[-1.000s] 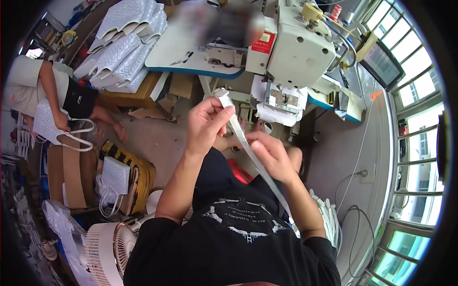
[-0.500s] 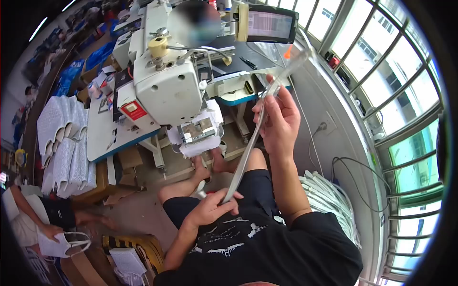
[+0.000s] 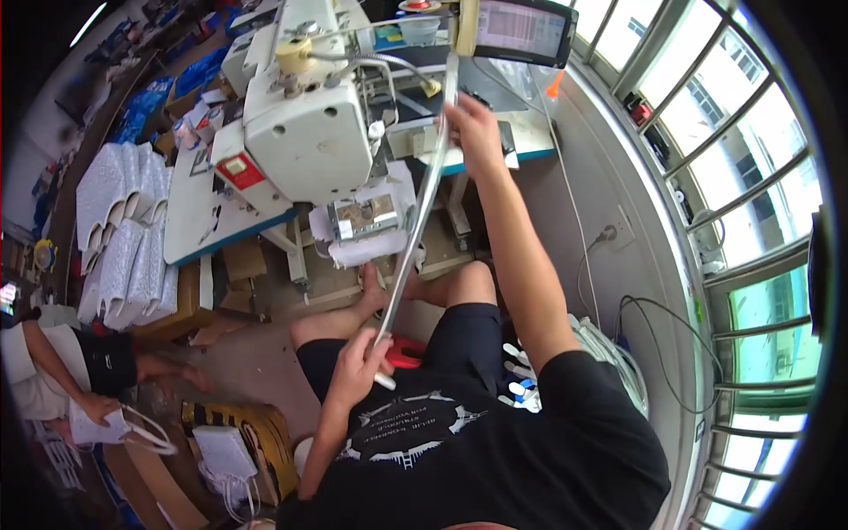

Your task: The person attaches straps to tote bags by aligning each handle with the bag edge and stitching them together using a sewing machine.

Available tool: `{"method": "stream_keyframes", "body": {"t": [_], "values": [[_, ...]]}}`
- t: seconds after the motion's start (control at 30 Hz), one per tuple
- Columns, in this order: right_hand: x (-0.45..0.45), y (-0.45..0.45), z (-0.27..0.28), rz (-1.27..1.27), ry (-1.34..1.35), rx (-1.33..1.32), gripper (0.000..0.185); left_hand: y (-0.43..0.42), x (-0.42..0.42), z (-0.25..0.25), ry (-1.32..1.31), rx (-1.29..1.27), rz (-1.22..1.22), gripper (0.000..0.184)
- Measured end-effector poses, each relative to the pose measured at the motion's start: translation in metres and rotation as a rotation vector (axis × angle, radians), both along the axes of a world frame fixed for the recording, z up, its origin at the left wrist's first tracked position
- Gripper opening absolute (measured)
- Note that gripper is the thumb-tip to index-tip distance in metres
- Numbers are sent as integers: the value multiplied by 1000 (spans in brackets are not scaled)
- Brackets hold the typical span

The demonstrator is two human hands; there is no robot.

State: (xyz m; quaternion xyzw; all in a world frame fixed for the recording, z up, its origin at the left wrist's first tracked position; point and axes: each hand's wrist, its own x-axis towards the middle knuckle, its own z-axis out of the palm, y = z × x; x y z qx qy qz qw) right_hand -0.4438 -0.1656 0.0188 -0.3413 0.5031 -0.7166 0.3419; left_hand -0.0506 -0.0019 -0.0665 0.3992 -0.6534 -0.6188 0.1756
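Observation:
A long, narrow white strap [image 3: 413, 243] runs slantwise in front of me, pulled nearly straight. My left hand [image 3: 355, 369] is closed around its lower end, just above my lap. My right hand [image 3: 473, 132] pinches it higher up, over the edge of the sewing machine table; a short length sticks up past those fingers. Left of the strap stands a large white sewing machine [image 3: 305, 124]. Its metal clamp plate [image 3: 364, 216] sits low over white cloth. A red object [image 3: 406, 352], its kind unclear, shows between my thighs.
White patterned bag pieces [image 3: 132, 234] are stacked at the left. White straps [image 3: 609, 353] lie in a heap by the right wall. A screen [image 3: 519, 31] stands above the table. Lower left, another person's hand [image 3: 95, 406] holds a white bag with handles.
My right hand has moved up and left, over the table edge, carrying the strap's upper part. My left hand has shifted slightly left. The strap is straighter and steeper; the red object has come into view.

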Motion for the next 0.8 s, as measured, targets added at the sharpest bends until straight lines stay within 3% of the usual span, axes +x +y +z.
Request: {"method": "stream_keyframes", "body": {"t": [0.03, 0.1, 0.17, 0.27, 0.4, 0.47, 0.6, 0.73, 0.8], "values": [[-11, -31, 0, 53, 31, -2, 26, -10, -10, 4, -14, -139, -76, 24], [-39, -86, -6, 83, 181, 13, 35, -25, -34, 21, 130, -1, -99, 27], [-30, -85, -3, 2, 193, 56, 41, -40, -52, 39, 297, 207, -100, 34], [-20, -31, 6, -128, 442, 100, 53, -58, -67, 46, 414, 161, -98, 41], [34, 124, 25, 539, 241, 241, 52, -73, -74, 50, 497, 202, -132, 45], [78, 148, 2, 640, 339, 108, 52, -77, -81, 50, 512, 284, -145, 43], [107, 132, -5, 723, 395, 191, 50, -73, -84, 47, 574, 396, -245, 40], [86, 89, 9, 509, 440, 163, 44, -70, -76, 43, 608, 309, -285, 38], [71, 85, 17, 437, 450, 283, 38, -66, -71, 37, 576, 275, -226, 39]]}}
